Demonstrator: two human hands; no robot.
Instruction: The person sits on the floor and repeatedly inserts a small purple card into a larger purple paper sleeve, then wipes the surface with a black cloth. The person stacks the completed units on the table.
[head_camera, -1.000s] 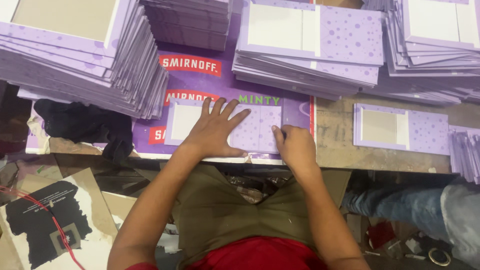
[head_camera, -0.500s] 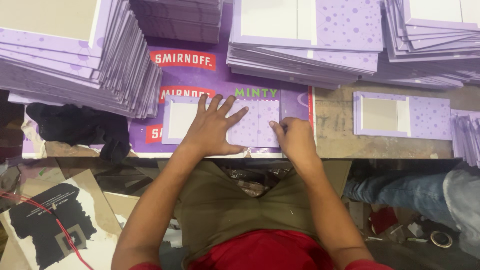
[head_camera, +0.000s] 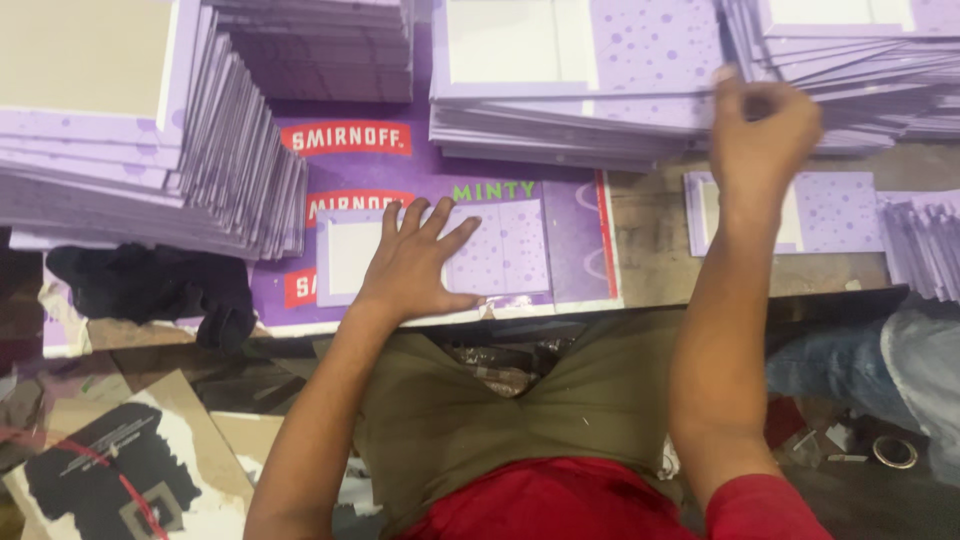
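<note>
Stacks of lilac cards crowd the surface: a tall slanted stack (head_camera: 130, 140) at the far left corner, another stack (head_camera: 320, 45) behind it along the far edge, a broad stack (head_camera: 570, 80) in the middle of the far side, and more fanned cards (head_camera: 860, 50) at the far right. A single lilac card (head_camera: 830, 212) lies flat toward the right edge, with a small stack (head_camera: 925, 250) just beside it at that edge. A dark cloth (head_camera: 150, 285) sits at the near left edge, under the slanted stack. A purple printed board (head_camera: 570, 240) lies in the middle of the near edge and carries the folded card.

The folded lilac card (head_camera: 500, 250) lies flat on that board, near the surface's front edge; it has a pale blank panel at its left end and dotted purple panels to the right. The left hand (head_camera: 415, 260) presses on it, fingers spread wide and flat. The right hand (head_camera: 765, 130) is raised at the far right stacks, fingers curled in narrow; it is blurred, so whether it grips a card cannot be told.
</note>
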